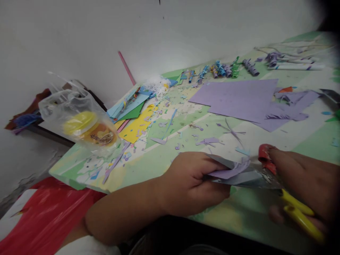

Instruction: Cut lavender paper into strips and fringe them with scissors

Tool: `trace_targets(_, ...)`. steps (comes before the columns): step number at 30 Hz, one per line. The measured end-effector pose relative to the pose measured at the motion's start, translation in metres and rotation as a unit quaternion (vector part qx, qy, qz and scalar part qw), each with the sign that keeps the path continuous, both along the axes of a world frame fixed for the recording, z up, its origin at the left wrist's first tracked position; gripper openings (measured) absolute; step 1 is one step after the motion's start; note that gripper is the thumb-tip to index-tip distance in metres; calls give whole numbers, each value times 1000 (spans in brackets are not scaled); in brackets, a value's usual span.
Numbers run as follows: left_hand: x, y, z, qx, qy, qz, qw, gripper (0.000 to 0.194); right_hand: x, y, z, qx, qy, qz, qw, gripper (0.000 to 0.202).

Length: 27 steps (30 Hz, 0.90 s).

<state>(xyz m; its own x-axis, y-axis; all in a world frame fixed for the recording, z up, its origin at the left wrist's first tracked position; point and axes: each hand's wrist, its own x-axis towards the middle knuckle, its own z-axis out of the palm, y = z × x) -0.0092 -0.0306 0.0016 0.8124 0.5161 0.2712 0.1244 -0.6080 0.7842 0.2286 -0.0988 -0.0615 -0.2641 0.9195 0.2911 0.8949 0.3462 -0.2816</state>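
Note:
My left hand [196, 184] is closed on a small piece of purple paper [231, 170] above the near edge of the table. Strips along the paper's edge are cut into a fringe. At the right, my right hand [305, 177] grips a pair of scissors [297, 205] with yellow handles, partly blurred. The scissors' metal blades reach left around the purple paper, close to my left fingers. A red piece [266, 157] shows beside my right thumb; I cannot tell whether it belongs to the scissors.
Large purple sheets [233, 99] lie across the table [207, 122] among many scraps. Curled paper rolls [220, 69] line the wall side. Coloured sheets [132, 106] and white shredded strands [158, 86] lie left. A plastic bag [57, 106] holds a yellow-lidded jar [87, 127] at the left edge.

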Motion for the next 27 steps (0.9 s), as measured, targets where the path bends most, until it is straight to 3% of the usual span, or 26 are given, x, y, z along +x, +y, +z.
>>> trace_targets(3,0,0,4,-20,12,-8,1000,26,2,0,1,-2,-88,25,996,41)
trace_targets(7,0,0,11,-49,50,-3,998,27,4,-1,0,10,-123,29,992,35)
trace_targets(27,-1,-2,10,-79,11,-21,997,22,2,0,0,71,-140,49,986,27)
